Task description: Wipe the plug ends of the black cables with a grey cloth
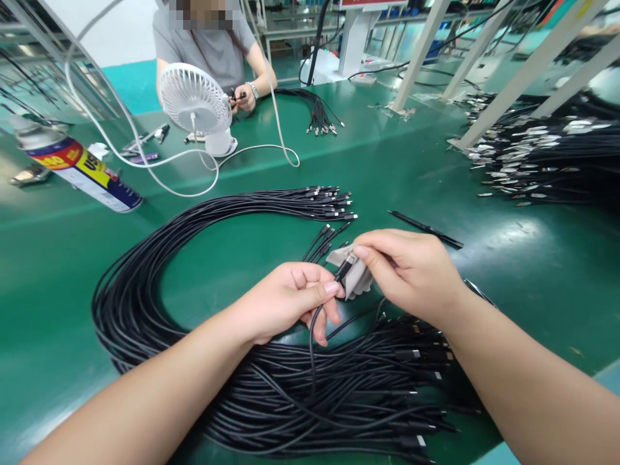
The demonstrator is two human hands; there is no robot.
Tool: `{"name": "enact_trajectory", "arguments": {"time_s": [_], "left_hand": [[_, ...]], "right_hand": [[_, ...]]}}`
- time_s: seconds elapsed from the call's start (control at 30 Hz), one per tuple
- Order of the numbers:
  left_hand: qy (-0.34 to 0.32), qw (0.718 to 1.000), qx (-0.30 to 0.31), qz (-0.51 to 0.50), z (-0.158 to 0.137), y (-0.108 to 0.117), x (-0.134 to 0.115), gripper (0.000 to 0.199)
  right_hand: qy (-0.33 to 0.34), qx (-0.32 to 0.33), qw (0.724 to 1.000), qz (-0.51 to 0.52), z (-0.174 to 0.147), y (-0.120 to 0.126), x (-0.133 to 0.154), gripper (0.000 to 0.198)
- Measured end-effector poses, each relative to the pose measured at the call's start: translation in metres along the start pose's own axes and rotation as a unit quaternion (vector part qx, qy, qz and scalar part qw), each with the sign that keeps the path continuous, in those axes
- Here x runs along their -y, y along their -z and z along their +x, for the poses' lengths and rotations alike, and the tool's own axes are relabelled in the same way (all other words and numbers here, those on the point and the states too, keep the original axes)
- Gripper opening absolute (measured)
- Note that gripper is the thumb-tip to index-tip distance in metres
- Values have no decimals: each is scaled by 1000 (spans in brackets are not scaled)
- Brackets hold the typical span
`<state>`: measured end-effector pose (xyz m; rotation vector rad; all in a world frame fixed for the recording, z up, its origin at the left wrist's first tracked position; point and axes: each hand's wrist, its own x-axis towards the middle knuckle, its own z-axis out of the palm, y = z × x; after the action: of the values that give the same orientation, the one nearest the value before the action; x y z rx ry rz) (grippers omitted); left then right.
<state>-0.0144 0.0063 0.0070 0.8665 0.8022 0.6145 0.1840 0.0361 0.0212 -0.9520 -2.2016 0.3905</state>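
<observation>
Between thumb and fingers, my left hand (pixel 305 294) grips a black cable (pixel 344 268) just behind its plug, which points up and to the right. My right hand (pixel 411 271) pinches a crumpled grey cloth (pixel 359 281) against the metal tip of that plug. From my left hand the cable hangs down toward a large bundle of black cables (pixel 271 387) on the green table. The bundle curves round to the left, and its other ends (pixel 329 203) lie beyond my hands. A few loose cable ends (pixel 322 242) show just behind my left fingers.
A spray can (pixel 82 168) stands at the left, near a white fan (pixel 194 100) with a trailing white cord (pixel 184 194). A black pen-like tool (pixel 426 229) lies beyond my right hand. More cables (pixel 537 148) are piled far right. Across the table sits a co-worker (pixel 208 51).
</observation>
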Motion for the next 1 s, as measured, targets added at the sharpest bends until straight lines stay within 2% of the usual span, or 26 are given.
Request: {"name": "enact_trajectory", "arguments": {"time_s": [0.07, 0.17, 0.27, 0.37, 0.47, 0.57, 0.7, 0.8, 0.93, 1.0], "left_hand": [[2, 1000, 3, -2, 0, 0, 0, 35], [6, 1000, -1, -8, 1, 1, 0, 34], [6, 1000, -2, -12, 1, 1, 0, 34], [-2, 1000, 4, -2, 1, 1, 1, 34], [-9, 1000, 4, 8, 1, 0, 1, 34], [-11, 1000, 1, 17, 1, -1, 0, 37], [-12, 999, 1, 42, 0, -2, -1, 41], [-3, 999, -21, 48, 1, -2, 0, 42], [0, 997, -50, 53, 1, -1, 2, 36], [7, 998, -40, 49, 1, 0, 2, 34]], "right_hand": [[-31, -25, 999, 3, 1, 4, 1, 19], [-104, -66, 990, 62, 2, 8, 2, 18], [-178, -81, 969, 150, 1, 10, 1, 22], [-214, -87, 950, 212, -1, 10, -2, 23], [-217, -29, 935, 278, -1, 8, -6, 24], [-182, 52, 929, 319, -1, 3, -7, 23], [-144, 84, 936, 309, -1, -3, -3, 18], [-185, 87, 921, 331, 0, -6, 0, 14], [-266, 114, 874, 390, 3, -6, -4, 23], [-264, 116, 874, 392, 2, -6, -5, 23]]}}
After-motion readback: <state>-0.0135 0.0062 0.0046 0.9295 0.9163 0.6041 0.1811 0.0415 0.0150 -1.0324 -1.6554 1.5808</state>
